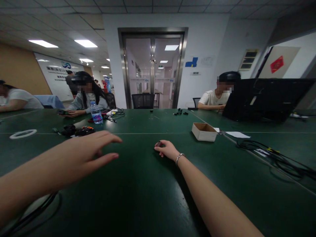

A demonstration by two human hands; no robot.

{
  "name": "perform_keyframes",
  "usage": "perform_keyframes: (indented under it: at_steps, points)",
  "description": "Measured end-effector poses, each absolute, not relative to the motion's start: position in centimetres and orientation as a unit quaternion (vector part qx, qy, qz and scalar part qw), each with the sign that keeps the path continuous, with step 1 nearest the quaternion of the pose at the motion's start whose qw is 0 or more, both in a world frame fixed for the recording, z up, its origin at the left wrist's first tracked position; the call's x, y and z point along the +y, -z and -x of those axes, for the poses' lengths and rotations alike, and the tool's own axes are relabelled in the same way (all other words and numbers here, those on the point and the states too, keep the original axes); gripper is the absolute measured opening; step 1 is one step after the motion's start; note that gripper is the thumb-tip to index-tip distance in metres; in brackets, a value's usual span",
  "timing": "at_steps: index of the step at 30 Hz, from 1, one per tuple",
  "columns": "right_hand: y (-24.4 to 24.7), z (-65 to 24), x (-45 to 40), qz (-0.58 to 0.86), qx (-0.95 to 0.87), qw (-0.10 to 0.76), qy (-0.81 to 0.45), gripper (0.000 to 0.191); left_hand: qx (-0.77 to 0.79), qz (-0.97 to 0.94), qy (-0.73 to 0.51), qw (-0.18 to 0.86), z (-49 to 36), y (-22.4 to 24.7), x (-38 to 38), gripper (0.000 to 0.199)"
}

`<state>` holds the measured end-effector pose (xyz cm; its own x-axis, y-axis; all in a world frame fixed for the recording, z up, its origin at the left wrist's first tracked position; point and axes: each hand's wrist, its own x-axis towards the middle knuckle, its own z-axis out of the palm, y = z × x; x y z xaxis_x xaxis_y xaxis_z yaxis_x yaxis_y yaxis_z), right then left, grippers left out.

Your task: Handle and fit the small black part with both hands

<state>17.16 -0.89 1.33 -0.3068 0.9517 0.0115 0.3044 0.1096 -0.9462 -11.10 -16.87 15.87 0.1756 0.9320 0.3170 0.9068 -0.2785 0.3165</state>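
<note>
My right hand [168, 150], with a silver bracelet [179, 158] at the wrist, rests low over the green table [138, 184]. Its fingers are closed around a small dark cylinder [159, 144], which stands roughly upright with its top end showing; the rest is covered by my fingers. Off to the left, my left hand [98, 151] is raised above the table, thumb and fingers apart, with nothing between them. Beyond it lies a dark bundle of gear with orange parts [81, 131].
An open cardboard box [204, 134] stands right of centre. Black cables [278, 158] lie at the right, a large black monitor [266, 98] behind. A water bottle [96, 113] and white ring [23, 134] are at the left. Small black pieces [181, 112] lie far back. Several people sit around.
</note>
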Motion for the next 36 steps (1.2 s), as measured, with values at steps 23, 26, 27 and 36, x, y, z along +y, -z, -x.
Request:
perform_keyframes:
  at_steps: [23,26,27,36]
  points:
    - [-1.0,-16.4,-0.8,0.550,-0.712,0.325,-0.293,0.015,0.430,-0.748,-0.443,0.245,-2.1,-1.3,-2.6,0.031]
    - [-1.3,-16.6,-1.0,0.538,-0.690,0.309,-0.372,0.018,0.447,-0.727,-0.454,0.255,-1.9,-1.1,-2.5,0.025]
    - [-1.4,-16.7,-1.1,0.534,-0.684,0.308,-0.391,0.018,0.454,-0.717,-0.459,0.262,-1.8,-1.0,-2.5,0.023]
    - [-1.5,-17.1,-1.0,0.462,-0.616,0.412,-0.487,0.020,0.462,-0.608,-0.527,0.373,-1.1,0.6,-0.7,0.023]
